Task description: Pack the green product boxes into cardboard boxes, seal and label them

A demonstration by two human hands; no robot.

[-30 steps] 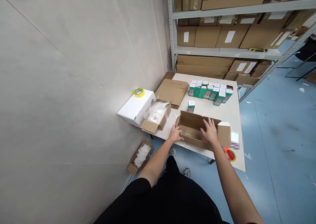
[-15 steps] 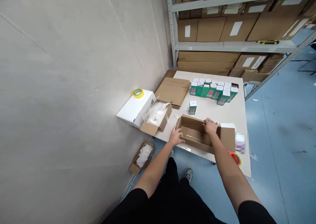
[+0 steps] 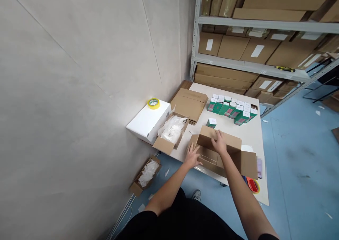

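An open cardboard box sits at the near edge of the table, its inside facing up and bare. My left hand grips its near left corner, thumb along the near wall and fingers over the left end. Against the inner face of the raised far flap lies my right hand, its fingers spread. A single small green carton with a white top stands just behind the box. Out to the right, the box's end flap sticks outward.
Several green cartons stand in rows at the back. Flat cardboard, a carton of white plastic bags and a white box with yellow tape line the left. A red tape dispenser lies right; shelving rises behind.
The box's far flap now stands higher, and my right hand has gone from the far rim onto that flap. My left hand stays at the left corner. The head view has shifted.
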